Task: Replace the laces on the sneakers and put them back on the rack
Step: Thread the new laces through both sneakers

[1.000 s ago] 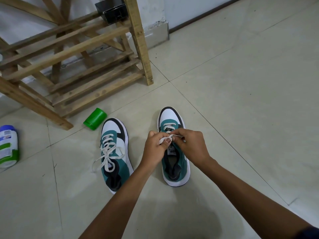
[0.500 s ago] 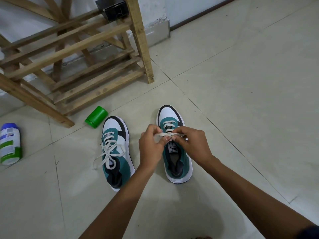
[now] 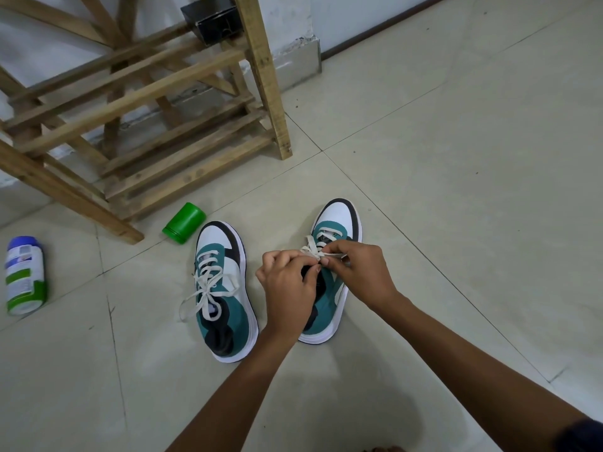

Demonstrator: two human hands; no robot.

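The cream flat lace [image 3: 315, 252] of the right teal-and-white sneaker [image 3: 332, 282] is pinched between the left hand [image 3: 288, 288] and the right hand [image 3: 360, 272], directly over its tongue. Left of both hands stands the second teal-and-white sneaker [image 3: 222, 288] (already tied), with the slatted wooden rack [image 3: 163, 125] beyond.

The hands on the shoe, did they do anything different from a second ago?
Hardly. The left hand and right hand still pinch the white lace over the right sneaker, working the knot; the left hand has drawn a little toward the person. Nothing was let go. The left sneaker, green cup, bottle and wooden rack stayed put.
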